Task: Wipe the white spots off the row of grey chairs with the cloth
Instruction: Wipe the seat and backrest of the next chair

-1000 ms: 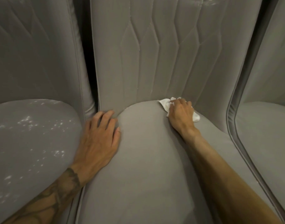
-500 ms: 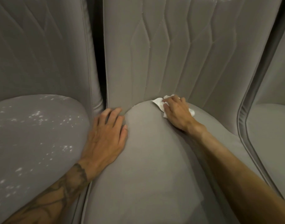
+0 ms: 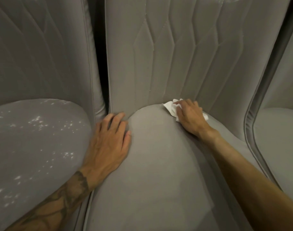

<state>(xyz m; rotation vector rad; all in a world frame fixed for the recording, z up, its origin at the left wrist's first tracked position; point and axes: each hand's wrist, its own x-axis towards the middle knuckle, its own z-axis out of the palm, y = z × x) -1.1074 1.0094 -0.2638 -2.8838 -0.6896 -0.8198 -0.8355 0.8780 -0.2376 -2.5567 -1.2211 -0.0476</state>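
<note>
Grey chairs (image 3: 175, 47). Left seat (image 3: 34, 147): white spots (image 3: 37, 120). Middle seat (image 3: 159, 172): left hand (image 3: 107, 147) flat, grip spread, left edge; right hand (image 3: 190, 117), grip clutching cloth (image 3: 170, 108), rear edge.

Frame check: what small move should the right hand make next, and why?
Probably slide the cloth leftward along the seat's back edge. The right hand holds it bunched where the middle seat meets its backrest. That seat looks mostly clean, while the left seat, beyond the flat-resting left hand, is covered in white spots.
</note>
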